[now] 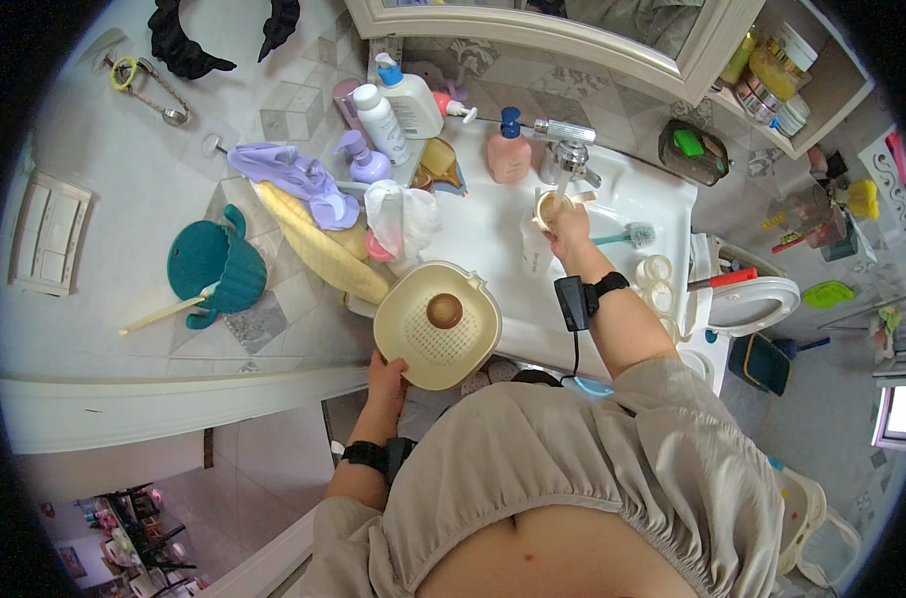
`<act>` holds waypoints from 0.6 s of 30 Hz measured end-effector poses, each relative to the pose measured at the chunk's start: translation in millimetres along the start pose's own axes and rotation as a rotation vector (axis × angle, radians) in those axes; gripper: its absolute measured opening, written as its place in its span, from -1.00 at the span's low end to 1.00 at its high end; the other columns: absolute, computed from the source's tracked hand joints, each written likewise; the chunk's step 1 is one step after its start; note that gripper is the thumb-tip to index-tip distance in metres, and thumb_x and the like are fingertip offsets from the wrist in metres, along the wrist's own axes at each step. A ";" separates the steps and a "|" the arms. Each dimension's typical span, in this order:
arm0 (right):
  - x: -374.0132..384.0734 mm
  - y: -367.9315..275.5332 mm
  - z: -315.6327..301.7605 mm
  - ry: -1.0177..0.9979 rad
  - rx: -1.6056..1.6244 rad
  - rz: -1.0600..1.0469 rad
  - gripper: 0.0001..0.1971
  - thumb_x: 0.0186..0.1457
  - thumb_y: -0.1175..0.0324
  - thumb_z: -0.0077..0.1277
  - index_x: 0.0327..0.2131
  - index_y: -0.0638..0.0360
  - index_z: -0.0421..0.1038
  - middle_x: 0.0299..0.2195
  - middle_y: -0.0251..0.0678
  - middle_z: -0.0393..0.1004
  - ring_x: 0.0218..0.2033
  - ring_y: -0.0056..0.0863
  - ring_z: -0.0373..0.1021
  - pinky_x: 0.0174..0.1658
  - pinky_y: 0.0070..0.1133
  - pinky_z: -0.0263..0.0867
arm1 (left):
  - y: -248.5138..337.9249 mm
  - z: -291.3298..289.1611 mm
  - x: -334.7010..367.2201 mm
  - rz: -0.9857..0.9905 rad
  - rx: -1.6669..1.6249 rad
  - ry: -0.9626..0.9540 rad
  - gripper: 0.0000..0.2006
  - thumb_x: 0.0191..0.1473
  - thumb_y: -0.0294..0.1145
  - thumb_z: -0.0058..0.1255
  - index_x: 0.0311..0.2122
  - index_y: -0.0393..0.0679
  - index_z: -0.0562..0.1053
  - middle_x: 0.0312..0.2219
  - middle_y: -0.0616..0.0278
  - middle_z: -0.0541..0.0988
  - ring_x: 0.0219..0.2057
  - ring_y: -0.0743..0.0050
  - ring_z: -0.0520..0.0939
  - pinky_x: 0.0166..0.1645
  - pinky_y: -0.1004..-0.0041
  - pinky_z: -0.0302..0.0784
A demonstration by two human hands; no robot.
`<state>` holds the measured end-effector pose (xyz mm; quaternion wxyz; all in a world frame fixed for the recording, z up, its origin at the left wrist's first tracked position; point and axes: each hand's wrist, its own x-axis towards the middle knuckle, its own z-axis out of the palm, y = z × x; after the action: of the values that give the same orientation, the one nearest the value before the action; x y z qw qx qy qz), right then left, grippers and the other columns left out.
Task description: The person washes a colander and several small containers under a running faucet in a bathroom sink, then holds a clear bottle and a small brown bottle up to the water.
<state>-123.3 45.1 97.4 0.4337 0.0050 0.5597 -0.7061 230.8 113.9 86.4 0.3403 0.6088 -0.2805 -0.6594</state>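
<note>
My left hand (383,387) grips the near left rim of a cream plastic strainer basket (428,361), its thumb over the edge. Inside the basket lies a round brown object (444,311), its kind unclear. Over the white sink (518,299), my right hand (570,227) holds a small cream ring-shaped cup (550,209) just below the chrome faucet (571,159). Whether water is running I cannot tell. Close to that hand, a round brush (637,235) with a teal handle lies in the basin. Several round cream containers (656,269) stand along the sink's right edge.
A pink pump bottle (510,157), a white pump bottle (413,105) and a purple pump bottle (363,159) stand behind the basin. Yellow (318,244) and purple cloths (294,179) hang at the left. A teal container (214,264) is on the left wall. A mirror cabinet (692,70) juts out above.
</note>
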 end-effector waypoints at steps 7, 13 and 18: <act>20.5 7.9 -19.5 0.008 -0.052 0.119 -0.68 0.04 0.46 -0.20 -0.10 0.12 0.07 -0.27 -0.20 0.30 -0.32 -0.32 0.35 -0.36 -0.32 0.37 | -2.0 -1.9 3.1 -0.027 0.021 -0.024 -0.46 -0.33 -0.66 -0.20 -0.07 -0.25 0.14 -0.25 0.05 0.35 -0.22 0.13 0.42 -0.14 0.29 0.36; 8.7 3.6 -22.2 -0.044 -0.074 0.214 -0.73 -0.01 0.53 -0.18 -0.18 0.10 0.13 -0.29 -0.25 0.33 -0.33 -0.32 0.35 -0.32 -0.26 0.34 | -0.3 -0.5 2.3 -0.013 0.023 -0.030 -0.48 -0.32 -0.64 -0.19 -0.09 -0.25 0.15 -0.26 0.05 0.35 -0.24 0.16 0.43 -0.16 0.30 0.38; -6.2 -7.7 -16.2 -0.071 -0.077 0.243 -0.77 0.00 0.44 -0.20 -0.20 0.09 0.20 -0.30 -0.28 0.33 -0.33 -0.34 0.35 -0.30 -0.32 0.34 | 1.8 0.2 0.7 -0.010 0.024 -0.027 -0.47 -0.33 -0.63 -0.18 -0.09 -0.26 0.15 -0.27 0.05 0.35 -0.22 0.17 0.42 -0.15 0.31 0.37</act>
<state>-132.0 61.7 100.4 0.5356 0.0311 0.5658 -0.6262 230.8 112.2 87.4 0.3256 0.6052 -0.2900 -0.6661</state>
